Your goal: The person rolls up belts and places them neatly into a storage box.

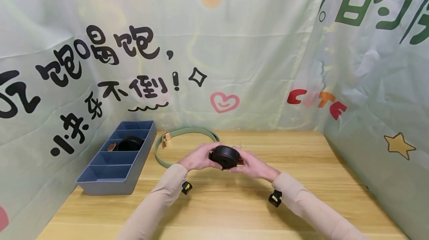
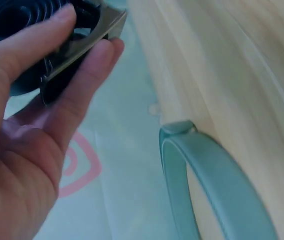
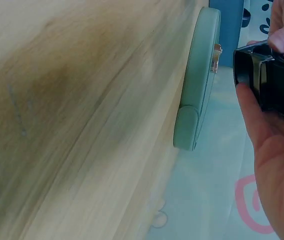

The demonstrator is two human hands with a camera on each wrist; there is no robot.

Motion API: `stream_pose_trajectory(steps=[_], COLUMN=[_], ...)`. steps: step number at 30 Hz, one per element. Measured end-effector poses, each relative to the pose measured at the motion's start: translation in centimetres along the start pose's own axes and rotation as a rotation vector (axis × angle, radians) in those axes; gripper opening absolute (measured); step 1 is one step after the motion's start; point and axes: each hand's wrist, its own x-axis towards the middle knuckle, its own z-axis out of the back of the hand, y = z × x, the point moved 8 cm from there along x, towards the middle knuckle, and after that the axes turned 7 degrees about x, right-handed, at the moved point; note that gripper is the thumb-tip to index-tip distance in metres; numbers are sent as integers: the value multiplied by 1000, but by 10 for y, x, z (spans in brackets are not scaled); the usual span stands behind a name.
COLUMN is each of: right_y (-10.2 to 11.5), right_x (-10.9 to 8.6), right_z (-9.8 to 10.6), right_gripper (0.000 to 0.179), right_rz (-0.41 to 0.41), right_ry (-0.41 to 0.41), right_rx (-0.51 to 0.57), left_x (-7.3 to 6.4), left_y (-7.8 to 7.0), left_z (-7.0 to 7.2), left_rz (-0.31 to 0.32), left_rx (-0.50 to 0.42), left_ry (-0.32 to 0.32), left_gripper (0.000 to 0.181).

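Both hands hold a coiled black belt (image 1: 226, 157) above the middle of the table. The left hand (image 1: 200, 157) grips it from the left, its thumb and fingers around the metal buckle (image 2: 82, 47) in the left wrist view. From the right, the right hand (image 1: 252, 163) pinches the coil between thumb and fingers. Its layers show as a tight spiral in the left wrist view. Behind the left hand a green belt (image 1: 192, 130) lies in a wide loop on the table, with a gold buckle (image 1: 166, 139) at its left side.
A blue-grey divided tray (image 1: 104, 187) stands at the left of the wooden table (image 1: 285, 147). One compartment holds another black coiled belt (image 1: 130, 143) with a copper-coloured buckle (image 1: 112, 147). Printed cloth (image 1: 261, 65) walls the table's back and sides.
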Motion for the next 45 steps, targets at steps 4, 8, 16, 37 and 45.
stream_pose_trajectory(steps=[4, 8, 16, 37, 45], right_y=[-4, -8, -13, -22, -23], right_x=[1, 2, 11, 18, 20], right_z=[-2, -3, -6, -15, -22], right_gripper=[61, 62, 59, 59, 52], right_rz=[-73, -144, -173, -187, -247], right_ry=[46, 47, -53, -114, -106], right_rx=[63, 133, 184, 230, 313], left_x=[-1, -1, -3, -17, -23], left_y=[0, 3, 15, 19, 22], left_z=[3, 3, 2, -16, -11], left_rz=[24, 73, 228, 189, 263], left_rx=[60, 41, -169, -309, -357], left_ry=[-3, -1, 51, 23, 1], left_gripper=[48, 43, 47, 51, 40])
